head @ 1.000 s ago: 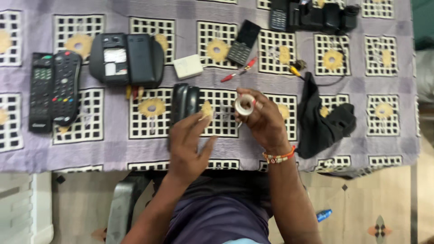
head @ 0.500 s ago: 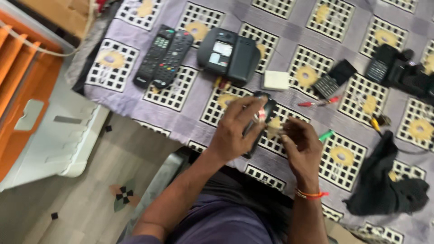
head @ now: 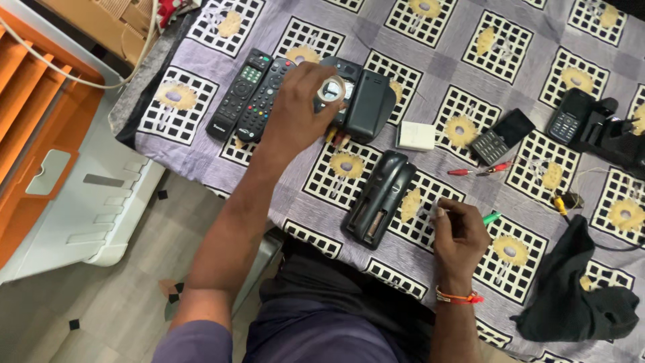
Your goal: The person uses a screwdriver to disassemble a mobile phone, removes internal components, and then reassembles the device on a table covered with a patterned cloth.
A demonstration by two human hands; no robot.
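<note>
My left hand (head: pixel 295 101) is stretched out over the far side of the table and holds a small roll of clear tape (head: pixel 330 89) above a black device (head: pixel 366 101). Two black remote controls (head: pixel 250 94) lie just left of that hand. My right hand (head: pixel 459 236) rests near the table's front edge, fingers curled around a green-tipped pen (head: pixel 491 218). Between the hands a black remote (head: pixel 379 199) lies on its face with its battery bay uncovered, on the purple patterned cloth (head: pixel 443 74).
A white adapter (head: pixel 416 136), a small black keypad phone (head: pixel 502 136) and red-clipped leads (head: pixel 478 171) lie mid-table. Another black phone (head: pixel 570 115) and black gear sit far right, a black cloth (head: pixel 578 296) at front right. An orange and white plastic unit (head: pixel 54 168) stands left.
The tape roll passed from my right hand to my left, which reached away to the far left. The black remote was set down. The view swung left.
</note>
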